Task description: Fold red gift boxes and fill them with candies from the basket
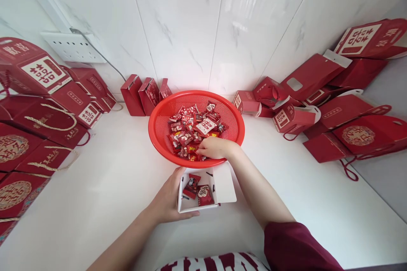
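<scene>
My left hand [167,200] is wrapped round the left side and underside of a small white-lined gift box [226,185], which is open, its flap out to the right. Inside lie a dark red wrapped candy [192,185] and a second red wrapped candy [205,195]. Just beyond the box stands a red plastic basket [154,133] with a heap of wrapped candies [185,138]. My right hand [213,148] reaches over its near rim, fingers bent together down among the candies. Whatever sits between those fingertips is hidden.
Red gift boxes [41,72] with rope handles are stacked on the left. More red boxes [333,110] crowd the right side. Small red boxes [132,95] stand against the tiled wall [181,25]. A socket strip [71,46] with a cable is at back left. The table [95,203] is white.
</scene>
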`<action>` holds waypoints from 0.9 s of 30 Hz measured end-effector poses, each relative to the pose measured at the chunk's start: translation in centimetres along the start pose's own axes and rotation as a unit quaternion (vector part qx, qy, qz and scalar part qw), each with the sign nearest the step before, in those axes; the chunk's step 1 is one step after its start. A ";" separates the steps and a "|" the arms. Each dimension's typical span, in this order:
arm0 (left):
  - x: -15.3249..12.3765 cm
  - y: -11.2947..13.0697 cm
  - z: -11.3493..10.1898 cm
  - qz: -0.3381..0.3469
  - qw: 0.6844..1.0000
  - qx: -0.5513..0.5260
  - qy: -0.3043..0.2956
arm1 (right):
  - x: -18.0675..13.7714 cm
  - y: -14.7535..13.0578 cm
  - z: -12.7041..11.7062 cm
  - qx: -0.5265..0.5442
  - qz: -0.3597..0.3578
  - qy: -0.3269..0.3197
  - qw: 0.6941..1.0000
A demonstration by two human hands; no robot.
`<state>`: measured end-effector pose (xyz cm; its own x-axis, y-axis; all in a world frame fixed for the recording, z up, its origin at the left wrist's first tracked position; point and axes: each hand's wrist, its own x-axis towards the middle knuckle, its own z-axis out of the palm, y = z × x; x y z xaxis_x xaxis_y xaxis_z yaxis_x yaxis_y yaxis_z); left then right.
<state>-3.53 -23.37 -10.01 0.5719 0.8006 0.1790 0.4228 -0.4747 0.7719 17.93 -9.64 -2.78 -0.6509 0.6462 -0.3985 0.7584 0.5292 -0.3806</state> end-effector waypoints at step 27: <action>0.0 -0.1 0.0 0.009 1.000 0.016 0.006 | 0.4 0.2 0.4 -0.016 0.010 0.016 1.000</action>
<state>-3.61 -23.35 -10.05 0.5709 0.7961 0.2005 0.4349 -0.5004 0.7486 17.78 -9.51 -3.39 -0.6351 0.6737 -0.3779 0.7718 0.5339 -0.3454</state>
